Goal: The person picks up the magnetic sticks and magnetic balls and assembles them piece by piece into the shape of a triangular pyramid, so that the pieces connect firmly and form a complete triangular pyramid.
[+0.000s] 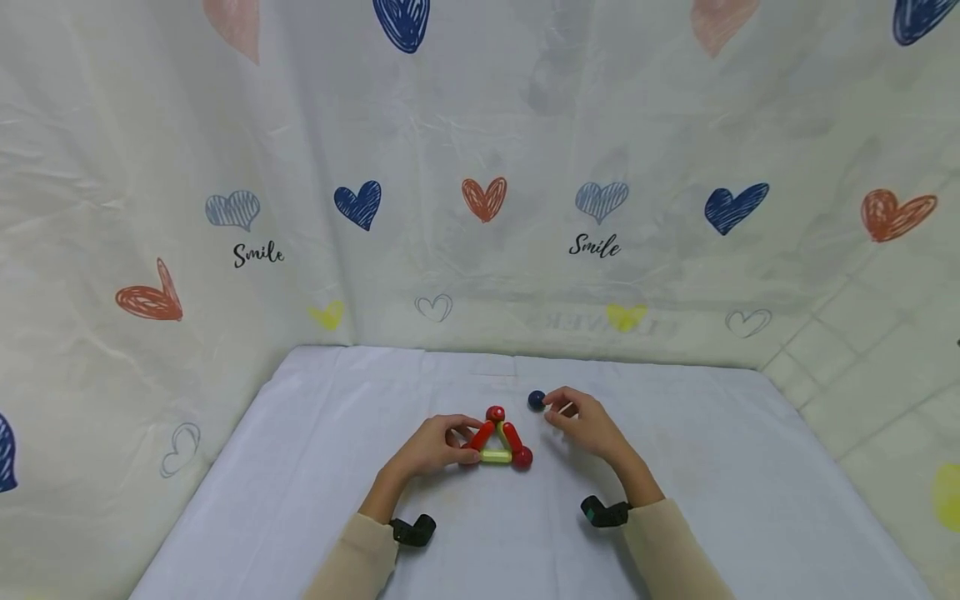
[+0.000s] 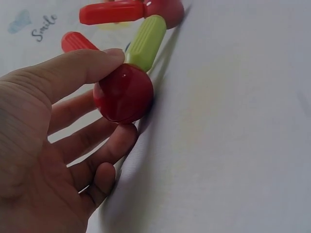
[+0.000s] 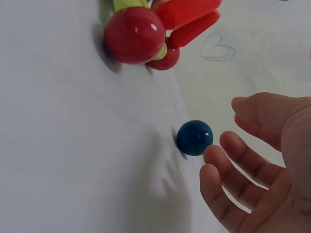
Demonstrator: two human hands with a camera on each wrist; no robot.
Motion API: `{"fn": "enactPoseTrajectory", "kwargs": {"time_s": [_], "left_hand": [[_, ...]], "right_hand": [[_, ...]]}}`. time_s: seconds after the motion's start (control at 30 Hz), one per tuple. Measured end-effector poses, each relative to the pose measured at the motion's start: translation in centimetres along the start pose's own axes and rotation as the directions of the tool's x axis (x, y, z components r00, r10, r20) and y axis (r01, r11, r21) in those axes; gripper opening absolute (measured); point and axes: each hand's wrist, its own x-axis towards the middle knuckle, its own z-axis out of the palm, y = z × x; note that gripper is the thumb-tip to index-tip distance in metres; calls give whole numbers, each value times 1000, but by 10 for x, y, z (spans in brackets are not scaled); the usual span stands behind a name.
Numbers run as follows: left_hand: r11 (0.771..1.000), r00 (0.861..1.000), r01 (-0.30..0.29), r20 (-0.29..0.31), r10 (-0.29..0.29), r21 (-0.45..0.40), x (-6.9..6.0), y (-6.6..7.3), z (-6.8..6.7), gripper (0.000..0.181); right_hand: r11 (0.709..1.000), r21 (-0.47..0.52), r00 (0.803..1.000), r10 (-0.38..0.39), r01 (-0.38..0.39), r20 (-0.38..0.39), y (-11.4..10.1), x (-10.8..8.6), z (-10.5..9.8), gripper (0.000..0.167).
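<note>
On the white cloth stands a frame of toy building sticks and balls: yellow-green sticks [image 1: 495, 457] make a triangle, with red balls [image 1: 522, 457] at its corners. Red sticks [image 1: 512, 436] slant upward from the balls. My left hand [image 1: 435, 443] holds the left corner's red ball [image 2: 124, 94], thumb on top and a fingertip beneath. Just beyond the frame, a dark blue ball [image 1: 536, 401] lies on the cloth. Beside it is my right hand [image 1: 587, 423], fingers loosely bent and holding nothing; the right wrist view shows the blue ball [image 3: 195, 138] in front of the fingertips.
The white cloth [image 1: 480, 542] covers the table up to a pale hanging sheet [image 1: 480, 275] printed with hearts and "Smile". A black wrist camera [image 1: 414, 531] sits on the left wrist, and another wrist camera [image 1: 604, 512] on the right.
</note>
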Motion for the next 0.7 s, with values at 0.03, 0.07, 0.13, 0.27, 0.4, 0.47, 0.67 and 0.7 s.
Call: {"fn": "enactPoseTrajectory", "kwargs": {"time_s": [0.03,0.07,0.13,0.27,0.4,0.47,0.67,0.7], "left_hand": [[1000,1000,1,0,-1,-2,0,0,0,45],[1000,1000,2,0,-2,-3,0,0,0,45],[1000,1000,5,1,-5,-5,0,0,0,45],[1000,1000,4,1,-4,-10,-1,1,0,45],[1000,1000,2,2,-2,-21,-2,2,0,45],[1000,1000,3,2,-3,-23,-2,2,0,45],[1000,1000,5,2,-5,-15,-1,1,1,45],[1000,1000,7,1,-7,-15,-1,1,1,45]], "right_hand": [[1000,0,1000,6,-6,-9,0,3,-1,28],[1000,1,1000,12,-12,-17,1,5,-1,29],[1000,-3,999,25,-25,-25,1,10,-2,33],[999,-10,999,52,-52,-10,2,20,0,40],[996,-43,997,74,-73,11,4,30,5,42],[996,-56,997,74,-73,23,6,34,8,40],[991,-60,991,123,-120,50,6,43,14,32],[990,-64,990,130,-127,48,6,45,15,31]]}}
